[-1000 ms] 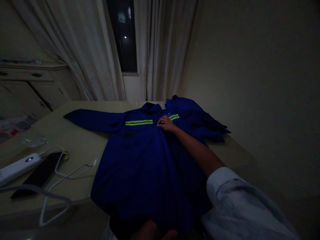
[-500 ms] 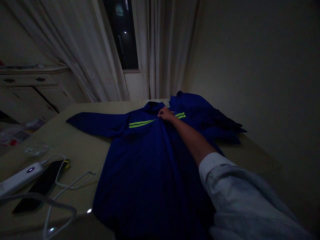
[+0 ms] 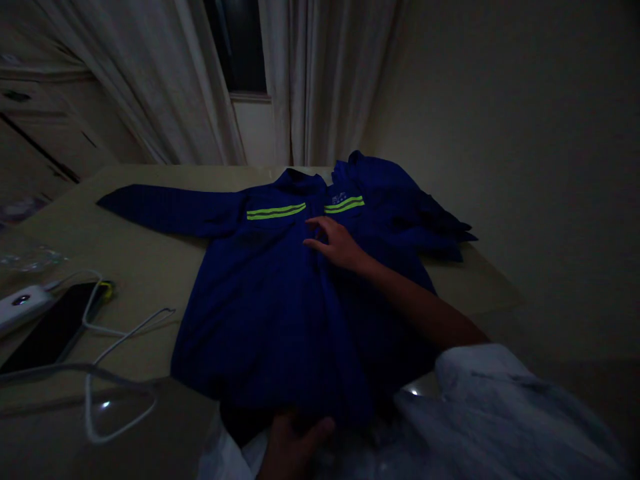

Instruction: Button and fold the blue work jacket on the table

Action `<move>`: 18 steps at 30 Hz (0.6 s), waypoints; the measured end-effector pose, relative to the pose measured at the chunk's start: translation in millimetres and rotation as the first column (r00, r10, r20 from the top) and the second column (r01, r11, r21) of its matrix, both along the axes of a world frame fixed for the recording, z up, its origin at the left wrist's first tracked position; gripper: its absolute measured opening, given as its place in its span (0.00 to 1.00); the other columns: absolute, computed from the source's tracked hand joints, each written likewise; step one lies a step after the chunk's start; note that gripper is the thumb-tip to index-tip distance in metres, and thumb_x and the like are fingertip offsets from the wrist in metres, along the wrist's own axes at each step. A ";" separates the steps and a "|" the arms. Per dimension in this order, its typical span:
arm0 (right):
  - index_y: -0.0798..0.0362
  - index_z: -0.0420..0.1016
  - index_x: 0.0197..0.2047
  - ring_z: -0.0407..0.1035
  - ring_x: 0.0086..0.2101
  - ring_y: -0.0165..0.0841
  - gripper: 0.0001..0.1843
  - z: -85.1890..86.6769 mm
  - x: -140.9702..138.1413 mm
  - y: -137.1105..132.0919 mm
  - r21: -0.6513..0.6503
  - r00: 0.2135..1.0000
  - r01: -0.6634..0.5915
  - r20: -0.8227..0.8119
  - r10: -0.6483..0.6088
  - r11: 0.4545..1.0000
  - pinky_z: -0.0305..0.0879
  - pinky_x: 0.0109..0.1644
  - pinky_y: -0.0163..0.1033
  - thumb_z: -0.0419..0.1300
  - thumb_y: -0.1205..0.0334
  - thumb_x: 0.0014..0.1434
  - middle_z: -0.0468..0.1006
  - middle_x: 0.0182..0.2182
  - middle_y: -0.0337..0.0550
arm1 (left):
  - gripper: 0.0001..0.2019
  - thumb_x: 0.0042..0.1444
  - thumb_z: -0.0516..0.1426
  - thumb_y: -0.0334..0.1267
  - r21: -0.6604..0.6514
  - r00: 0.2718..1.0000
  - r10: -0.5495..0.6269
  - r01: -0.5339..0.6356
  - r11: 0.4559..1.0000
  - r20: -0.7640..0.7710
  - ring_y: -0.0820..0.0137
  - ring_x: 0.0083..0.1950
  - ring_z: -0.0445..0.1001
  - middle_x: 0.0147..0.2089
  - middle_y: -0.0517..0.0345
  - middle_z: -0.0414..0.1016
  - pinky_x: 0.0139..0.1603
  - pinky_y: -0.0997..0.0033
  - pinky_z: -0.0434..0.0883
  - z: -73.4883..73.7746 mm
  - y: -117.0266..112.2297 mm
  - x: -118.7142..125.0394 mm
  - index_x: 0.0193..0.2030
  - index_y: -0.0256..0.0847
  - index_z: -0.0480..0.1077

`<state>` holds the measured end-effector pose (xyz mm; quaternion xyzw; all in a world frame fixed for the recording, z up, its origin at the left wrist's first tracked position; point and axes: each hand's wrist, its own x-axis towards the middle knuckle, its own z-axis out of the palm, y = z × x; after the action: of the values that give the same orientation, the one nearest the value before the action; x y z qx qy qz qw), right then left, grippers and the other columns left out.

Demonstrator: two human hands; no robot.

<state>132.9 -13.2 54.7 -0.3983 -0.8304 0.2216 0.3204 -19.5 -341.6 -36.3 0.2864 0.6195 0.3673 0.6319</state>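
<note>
A dark blue jacket with yellow-green reflective stripes lies flat on the pale table, one sleeve stretched to the left. My right hand rests on the jacket's chest just below the stripes, fingers spread and flat on the cloth. At the bottom edge my left hand grips the jacket's hem where it hangs over the table's near edge, thumb pressed on the fabric. More blue cloth is bunched at the jacket's right shoulder.
A black phone, a white power bank and white cables lie on the table at the left. A white clothes hanger sits at the near left. Curtains and a dark window stand behind; a wall is on the right.
My right hand slid back from the collar down to the jacket's chest and spread flat. My left hand came into view gripping the hem. The camera tilted down.
</note>
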 end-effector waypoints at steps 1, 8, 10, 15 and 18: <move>0.52 0.75 0.60 0.75 0.42 0.35 0.22 4.2 12.3 -39.0 -0.030 0.999 -0.041 -0.025 0.040 0.999 0.71 0.50 0.42 0.68 0.54 0.66 0.79 0.49 0.46 | 0.26 0.42 0.74 0.55 -0.009 0.999 0.013 -0.013 1.000 0.037 0.47 0.53 0.81 0.44 0.43 0.85 0.53 0.55 0.78 -3.0 2.2 3.6 0.42 0.37 0.82; 0.49 0.78 0.43 0.74 0.33 0.33 0.06 -15.7 78.5 -254.5 -0.041 0.939 0.268 -0.212 -0.270 0.963 0.70 0.40 0.39 0.63 0.56 0.69 0.80 0.34 0.40 | 0.24 0.36 0.75 0.51 0.045 0.980 -0.043 0.035 0.998 0.193 0.56 0.47 0.82 0.43 0.46 0.86 0.50 0.62 0.77 13.2 6.1 7.9 0.37 0.39 0.82; 0.49 0.77 0.52 0.75 0.35 0.35 0.17 -38.1 77.2 -285.5 -0.164 0.896 0.343 -0.239 -0.374 0.925 0.72 0.41 0.40 0.69 0.53 0.63 0.81 0.40 0.43 | 0.23 0.36 0.75 0.52 0.087 0.984 -0.031 0.015 0.996 0.176 0.61 0.40 0.80 0.37 0.50 0.84 0.44 0.66 0.76 17.6 6.4 9.1 0.34 0.39 0.80; 0.50 0.77 0.53 0.78 0.38 0.37 0.19 -81.9 50.7 -313.7 -0.562 0.777 0.311 -0.314 -0.546 0.766 0.75 0.42 0.40 0.69 0.50 0.62 0.83 0.41 0.46 | 0.24 0.38 0.73 0.57 0.187 1.000 -0.023 0.022 0.982 0.007 0.71 0.27 0.71 0.24 0.60 0.73 0.30 0.74 0.68 7.8 4.4 9.1 0.26 0.39 0.72; 0.50 0.79 0.49 0.79 0.39 0.37 0.16 -86.7 37.4 -314.7 -0.575 0.726 0.234 -0.433 -0.534 0.784 0.76 0.43 0.39 0.69 0.52 0.62 0.84 0.39 0.44 | 0.23 0.48 0.69 0.58 0.280 0.992 -0.025 0.061 0.958 -0.128 0.71 0.29 0.70 0.26 0.60 0.73 0.30 0.74 0.68 2.1 0.5 5.4 0.28 0.39 0.73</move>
<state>170.3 -327.8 -32.0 -0.5476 -0.5060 0.4562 0.4857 -14.1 -341.2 -34.3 0.4093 0.5918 0.4201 0.5530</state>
